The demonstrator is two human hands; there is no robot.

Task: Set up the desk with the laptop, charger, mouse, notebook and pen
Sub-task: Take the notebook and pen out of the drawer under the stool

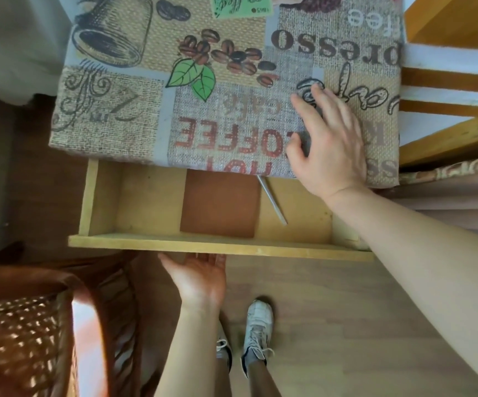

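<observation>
On "HOT COFFEE" tablecloth (203, 110), right hand (329, 144) rests flat, grip released; left hand (200, 277) open-palmed under drawer (220, 246).

Open drawer (134, 202) with pen (272, 200) inside

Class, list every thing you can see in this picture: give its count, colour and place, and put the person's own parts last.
Desk: one, covered by a beige-grey coffee-print cloth, top centre.
Drawer: one, pale wood, pulled open below the desk edge.
Notebook: one, brown, flat in the drawer's middle.
Pen: one, silver-grey, in the drawer, right of the notebook.
Wicker chair: one, brown, bottom left.
Wooden shelves: yellow-white, right.
Shoes: two, white, on the floor.
Left hand: under the drawer front.
Right hand: flat on the cloth.
</observation>
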